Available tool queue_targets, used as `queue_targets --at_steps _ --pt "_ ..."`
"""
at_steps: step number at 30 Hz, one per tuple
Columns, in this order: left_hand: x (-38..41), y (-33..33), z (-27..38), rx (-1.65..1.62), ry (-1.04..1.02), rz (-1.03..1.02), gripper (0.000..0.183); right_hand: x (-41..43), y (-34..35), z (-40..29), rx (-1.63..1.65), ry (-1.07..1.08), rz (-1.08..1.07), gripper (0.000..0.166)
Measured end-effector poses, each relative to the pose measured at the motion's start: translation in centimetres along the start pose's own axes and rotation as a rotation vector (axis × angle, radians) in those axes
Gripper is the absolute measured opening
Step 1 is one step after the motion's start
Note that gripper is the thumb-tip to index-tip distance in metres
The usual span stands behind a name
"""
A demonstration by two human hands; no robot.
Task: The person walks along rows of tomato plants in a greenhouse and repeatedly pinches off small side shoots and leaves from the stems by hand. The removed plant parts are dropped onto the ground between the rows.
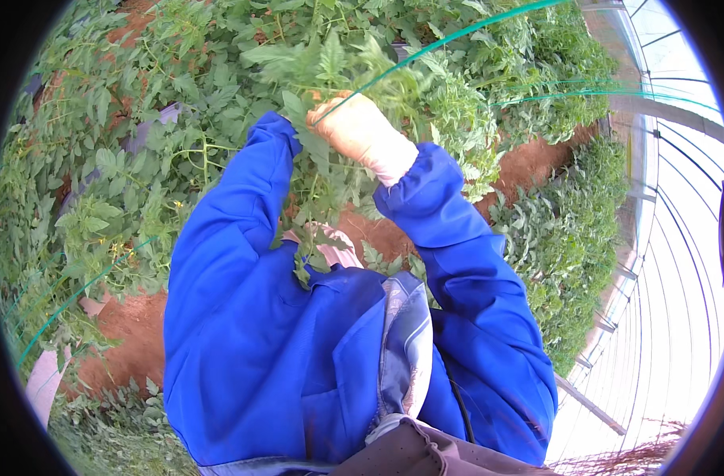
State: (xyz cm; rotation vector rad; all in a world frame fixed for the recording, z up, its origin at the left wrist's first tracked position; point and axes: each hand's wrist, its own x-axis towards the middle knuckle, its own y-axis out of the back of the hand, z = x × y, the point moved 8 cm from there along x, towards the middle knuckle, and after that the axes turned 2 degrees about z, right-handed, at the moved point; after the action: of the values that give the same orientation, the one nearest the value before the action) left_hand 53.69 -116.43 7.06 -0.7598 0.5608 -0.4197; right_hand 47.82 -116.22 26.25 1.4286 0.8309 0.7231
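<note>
My right hand (353, 131), bare below an elasticated blue cuff, is closed on a green plastic twine (445, 41), which runs from it up to the right past the top of the view. Tomato plant leaves (332, 62) stand close around its fingers, some of them blurred. My left arm in a blue sleeve (237, 190) reaches into the same tomato foliage. Leaves hide the left hand beyond its cuff. A leafy tomato stem (307, 196) hangs between my two forearms.
Dense rows of tomato plants (160, 53) lie ahead and to the left, more plants (576, 238) to the right. Reddish soil (534, 160) shows between rows. Other green twines (82, 288) slant at the lower left. A greenhouse wall with metal ribs (665, 125) curves along the right.
</note>
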Motion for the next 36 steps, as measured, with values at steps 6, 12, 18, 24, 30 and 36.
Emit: queue_targets --at_steps 6,12,18,24,30,36 --pt "-5.3 -1.4 -2.9 0.017 0.041 -0.090 0.035 1.6 -1.4 9.3 0.361 -0.342 -0.211 0.023" --pt "-5.8 1.8 -2.1 -0.319 -0.201 0.180 0.021 -0.2 -4.0 11.7 0.483 -0.506 -0.081 0.027" --pt "-9.5 -1.6 1.7 1.200 -0.710 0.671 0.018 3.2 -2.3 7.2 0.138 -0.325 -0.106 0.023" --pt "-7.6 -1.7 -1.7 0.620 -0.590 0.648 0.020 5.1 -2.5 4.2 0.147 -0.274 -0.196 0.018" --pt "-3.1 -0.1 -3.0 0.270 -0.302 0.421 0.021 5.7 -2.7 4.4 0.147 -0.309 -0.206 0.018" --pt "-7.8 2.4 -2.8 0.296 0.006 -0.068 0.024 3.9 -3.2 7.8 0.078 -0.332 -0.198 0.017"
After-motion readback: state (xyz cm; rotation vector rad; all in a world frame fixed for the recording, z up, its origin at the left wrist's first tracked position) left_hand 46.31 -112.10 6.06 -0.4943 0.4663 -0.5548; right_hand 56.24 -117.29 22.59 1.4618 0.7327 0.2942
